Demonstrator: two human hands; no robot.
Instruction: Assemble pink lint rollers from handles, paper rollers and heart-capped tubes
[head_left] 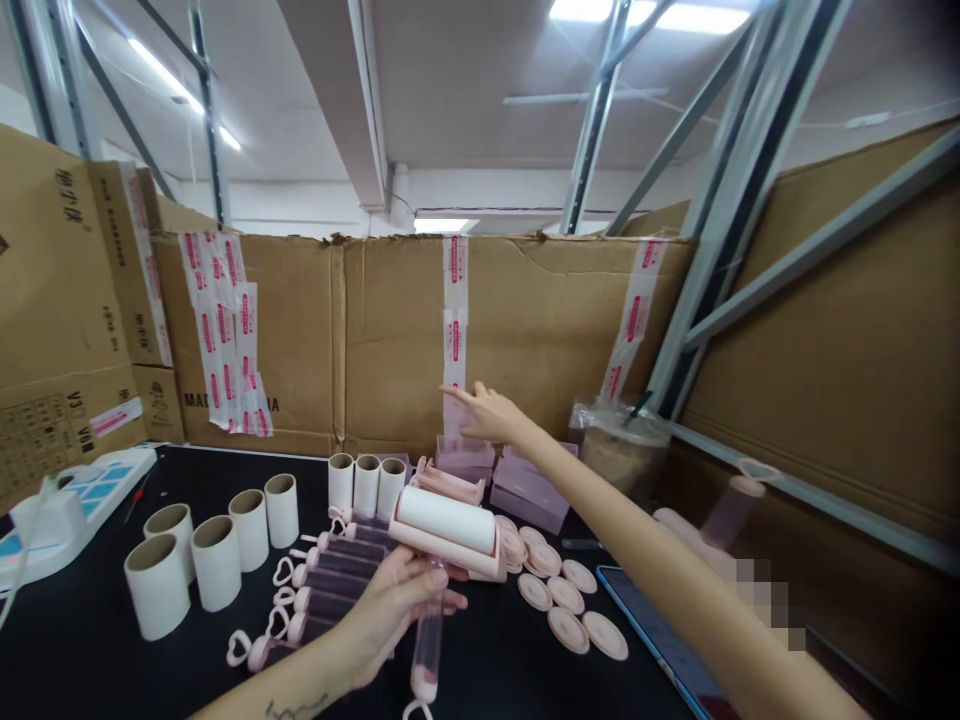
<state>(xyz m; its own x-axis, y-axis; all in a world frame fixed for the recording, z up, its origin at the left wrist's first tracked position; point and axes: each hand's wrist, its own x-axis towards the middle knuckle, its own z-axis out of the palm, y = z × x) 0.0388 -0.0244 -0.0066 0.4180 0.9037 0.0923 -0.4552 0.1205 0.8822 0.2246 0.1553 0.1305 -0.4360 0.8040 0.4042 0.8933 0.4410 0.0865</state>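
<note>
In the lower middle, my left hand [397, 610] is closed round the neck of a lint roller [445, 518]. The roller's white sheet roll lies across its pink head, and its see-through handle points down to a heart-shaped loop. My right hand [486, 412] is raised in the air in front of the cardboard wall, its index finger stretched out to the left and holding nothing. Beneath it are purple boxes [531, 485]. Several heart-looped handles [330, 580] lie left of my left hand. Pink round caps [564, 595] are scattered to the right of the roller.
White paper rolls [217, 562] stand on the black table at left, with more rolls [366, 485] behind the handles. A power strip [90, 505] lies far left. At right are a phone [667, 640] and a lidded cup [619, 450]. Cardboard [390, 340] walls the back.
</note>
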